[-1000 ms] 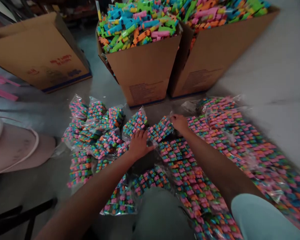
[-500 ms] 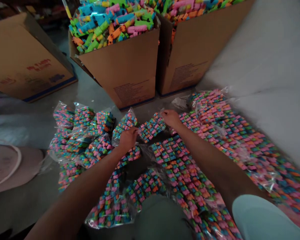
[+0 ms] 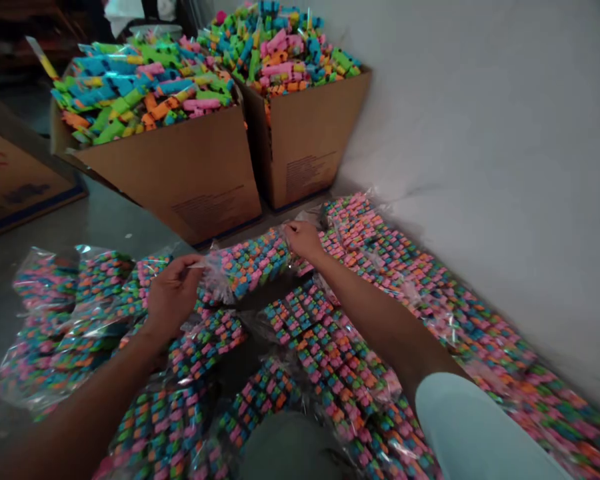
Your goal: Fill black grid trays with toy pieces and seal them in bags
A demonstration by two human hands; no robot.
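Note:
A clear plastic bag of small pink, blue, green and orange pieces [image 3: 255, 261] is stretched between my hands. My left hand [image 3: 176, 287] pinches the gathered plastic at its left end, thumb and forefinger together. At the bag's upper right end, my right hand [image 3: 303, 240] has its fingers closed on the plastic. More filled bags lie close around it: a flat row [image 3: 300, 310] just below, and puffed bags [image 3: 103, 273] to the left of my left hand.
Two tall cardboard boxes [image 3: 180, 177] [image 3: 313, 127] heaped with colourful plastic toys stand behind the bags. Another box [image 3: 20, 180] is at the far left. A pale wall [image 3: 470, 167] runs along the right. My knee [image 3: 293, 447] shows at the bottom.
The view has turned right. My hands have moved farther apart, and the bag between them is now drawn out longer, with its left end in my left hand.

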